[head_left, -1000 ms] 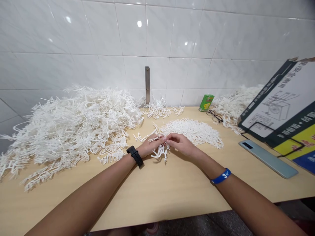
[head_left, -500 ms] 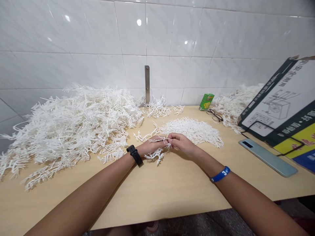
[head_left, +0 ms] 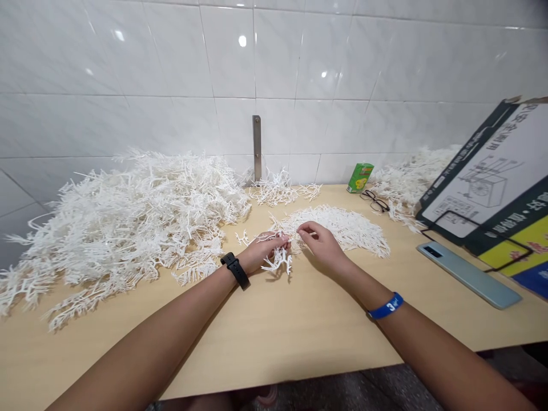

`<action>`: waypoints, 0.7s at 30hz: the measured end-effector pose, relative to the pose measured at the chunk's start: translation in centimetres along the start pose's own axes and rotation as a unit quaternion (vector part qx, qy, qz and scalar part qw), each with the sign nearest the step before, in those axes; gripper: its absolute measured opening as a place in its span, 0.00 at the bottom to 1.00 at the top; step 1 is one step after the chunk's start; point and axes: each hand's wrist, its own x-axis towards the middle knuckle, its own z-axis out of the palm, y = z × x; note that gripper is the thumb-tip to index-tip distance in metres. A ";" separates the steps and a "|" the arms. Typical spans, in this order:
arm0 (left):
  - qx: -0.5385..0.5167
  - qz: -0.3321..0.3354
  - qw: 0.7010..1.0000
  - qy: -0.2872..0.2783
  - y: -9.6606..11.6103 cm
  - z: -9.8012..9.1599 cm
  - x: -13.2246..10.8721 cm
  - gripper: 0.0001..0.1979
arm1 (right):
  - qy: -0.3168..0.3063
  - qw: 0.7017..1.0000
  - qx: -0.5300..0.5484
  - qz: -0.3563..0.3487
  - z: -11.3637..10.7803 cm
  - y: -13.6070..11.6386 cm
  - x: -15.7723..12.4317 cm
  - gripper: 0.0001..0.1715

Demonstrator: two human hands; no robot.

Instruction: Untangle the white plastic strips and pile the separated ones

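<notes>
Left hand (head_left: pixel 263 252) pinched closed on a white sprig (head_left: pixel 278 264), near the middle of the table (head_left: pixel 274 348)
Right hand (head_left: pixel 321 242) open, fingers loosely curved over a flat white pile (head_left: pixel 342 228) toward the back edge; a big white heap (head_left: pixel 128 222) fills the left side, glasses (head_left: pixel 374 201) and a phone (head_left: pixel 468 274) lie toward the right

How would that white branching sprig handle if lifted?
The white branching sprig is probably light: the left hand holds it in its fingertips. It seems stiff, since its thin branches keep their shape, but they may snag on the pile.
</notes>
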 end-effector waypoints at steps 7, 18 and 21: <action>0.019 0.022 1.000 -0.012 -0.6 -0.3 0.2 0.18 | -0.150 0.974 0.170 0.021 0.5 -0.4 -0.5 0.12; 0.009 0.038 0.995 -0.097 0.1 0.2 -0.1 0.13 | -0.164 0.972 0.171 0.007 0.7 0.3 -0.5 0.11; -0.005 0.033 0.993 -0.110 0.1 0.0 -0.1 0.13 | -0.166 0.958 0.230 0.032 0.4 0.1 -0.4 0.08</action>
